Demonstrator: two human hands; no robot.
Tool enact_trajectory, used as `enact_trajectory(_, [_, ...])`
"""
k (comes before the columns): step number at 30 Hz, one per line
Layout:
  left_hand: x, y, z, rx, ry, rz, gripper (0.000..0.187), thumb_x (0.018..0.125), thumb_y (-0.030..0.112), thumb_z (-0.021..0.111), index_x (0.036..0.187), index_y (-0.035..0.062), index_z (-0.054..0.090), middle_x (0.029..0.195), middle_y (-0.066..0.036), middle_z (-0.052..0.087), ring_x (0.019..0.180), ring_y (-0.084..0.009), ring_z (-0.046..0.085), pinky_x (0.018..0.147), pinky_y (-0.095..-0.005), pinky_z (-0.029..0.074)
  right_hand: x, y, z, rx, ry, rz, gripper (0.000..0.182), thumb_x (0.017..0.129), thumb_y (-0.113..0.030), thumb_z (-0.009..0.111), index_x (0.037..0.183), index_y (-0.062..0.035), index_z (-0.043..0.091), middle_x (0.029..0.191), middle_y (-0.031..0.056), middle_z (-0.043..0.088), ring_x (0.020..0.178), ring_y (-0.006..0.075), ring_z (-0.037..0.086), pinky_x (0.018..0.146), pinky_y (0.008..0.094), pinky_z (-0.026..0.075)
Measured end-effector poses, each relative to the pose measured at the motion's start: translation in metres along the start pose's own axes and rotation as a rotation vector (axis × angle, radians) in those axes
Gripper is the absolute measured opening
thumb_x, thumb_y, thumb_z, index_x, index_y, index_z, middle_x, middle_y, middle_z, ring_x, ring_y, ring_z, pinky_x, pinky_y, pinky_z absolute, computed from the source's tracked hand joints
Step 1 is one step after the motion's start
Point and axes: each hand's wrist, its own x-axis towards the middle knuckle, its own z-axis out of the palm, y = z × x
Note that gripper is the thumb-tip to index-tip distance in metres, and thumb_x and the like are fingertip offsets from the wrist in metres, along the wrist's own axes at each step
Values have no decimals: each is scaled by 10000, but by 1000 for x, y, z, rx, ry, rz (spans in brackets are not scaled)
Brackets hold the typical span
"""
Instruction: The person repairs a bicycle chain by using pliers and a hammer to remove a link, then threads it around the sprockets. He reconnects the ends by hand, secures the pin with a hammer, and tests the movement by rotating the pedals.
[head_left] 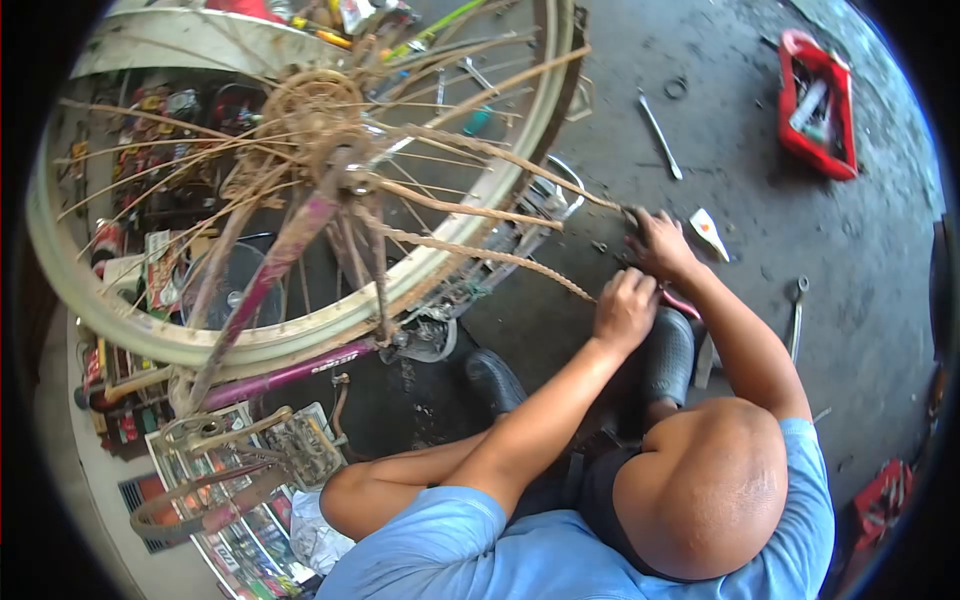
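A rusty bicycle wheel (500, 210) with a purple frame tube (290, 250) fills the left and centre. Several long brown strands, two of them rope-like, reach out from its hub. The upper twisted strand (510, 158) runs to the dark fingertips of my right hand (660, 245), which are closed on its end. My left hand (628, 308) is closed just below; what its fingers hold is hidden. The tip of the lower twisted strand (550, 273) lies beside it. A curved pink handle (682, 303) shows between my left hand and the right shoe.
On the dark floor lie a wrench (797, 318), a metal rod-like tool (660, 138), a white tube (709, 234) and a red tray (847, 150) of small items. Tools crowd behind the wheel. Rusty parts rest on printed sheets (235, 550). My shoes (668, 358) are near my hands.
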Motion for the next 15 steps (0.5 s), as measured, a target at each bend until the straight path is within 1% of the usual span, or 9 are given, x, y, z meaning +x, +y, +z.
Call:
enact_trajectory(1, [6, 11, -12, -38, 60, 30, 167, 863, 181, 776, 906, 77, 652, 910, -125, 587, 932, -346, 613, 829, -467, 496, 12, 17, 8, 155, -6, -124, 421, 963, -255, 660, 1349, -116, 568, 1140, 224, 680, 1129, 414, 618, 973, 546, 471])
enact_trajectory(3, [16, 25, -66, 117, 398, 3, 189, 901, 214, 766, 943, 81, 639, 949, -114, 571, 982, -319, 570, 891, -469, 448, 11, 13, 3, 241, 158, -122, 355, 969, -227, 655, 1294, -97, 600, 1118, 226, 654, 1036, 406, 648, 922, 508, 500])
enact_trajectory(5, [23, 12, -116, 117, 793, -169, 413, 988, 241, 703, 1209, -11, 461, 1019, -90, 525, 1008, -228, 509, 929, -427, 414, -1, -10, -19, 338, 267, -85, 414, 955, -230, 683, 1328, -93, 568, 1145, 197, 635, 1011, 404, 651, 903, 480, 513])
enact_trajectory(6, [33, 2, -141, 43, 909, -263, 414, 1005, 227, 684, 1229, -16, 435, 1017, -78, 520, 995, -204, 506, 913, -397, 425, -1, -18, -27, 460, 159, 21, 542, 932, -248, 719, 1410, -100, 512, 1285, 189, 592, 1153, 393, 616, 992, 481, 494])
enact_trajectory(7, [46, -5, -166, -36, 1022, -359, 415, 1022, 214, 665, 1249, -22, 410, 1016, -65, 515, 983, -180, 503, 897, -367, 436, 0, -23, -27, 461, 161, 14, 542, 932, -248, 719, 1410, -100, 512, 1285, 189, 592, 1153, 393, 616, 992, 481, 494])
enact_trajectory(9, [68, 2, -206, -372, 906, -317, 360, 1046, 203, 635, 1236, -19, 425, 1059, -68, 533, 962, -143, 521, 862, -315, 461, 4, -29, -27, 388, 255, -232, 668, 921, -298, 739, 1492, -117, 443, 1428, 212, 523, 1341, 397, 508, 1127, 473, 424])
enact_trajectory(10, [74, 7, -214, -482, 886, -332, 377, 1048, 242, 642, 1253, -2, 440, 1029, -62, 567, 892, -121, 551, 823, -282, 475, 9, -37, -29, 383, 212, -273, 744, 913, -332, 751, 1539, -129, 404, 1534, 226, 442, 1454, 407, 388, 1218, 477, 328])
enact_trajectory(13, [82, 18, -226, -713, 862, -354, 206, 1069, 182, 601, 1120, -7, 537, 891, -24, 576, 847, -104, 570, 733, -266, 476, 16, -73, -41, 401, 140, -386, 776, 920, -359, 741, 1566, -130, 377, 1561, 215, 433, 1474, 406, 361, 1235, 479, 303])
enact_trajectory(15, [77, 16, -232, -720, 851, -427, 199, 1088, 203, 564, 1055, 8, 586, 818, 3, 556, 781, -89, 550, 710, -250, 467, 23, -92, -43, 442, 142, -498, 790, 932, -365, 727, 1587, -144, 345, 1500, 206, 503, 1440, 395, 406, 1223, 485, 311])
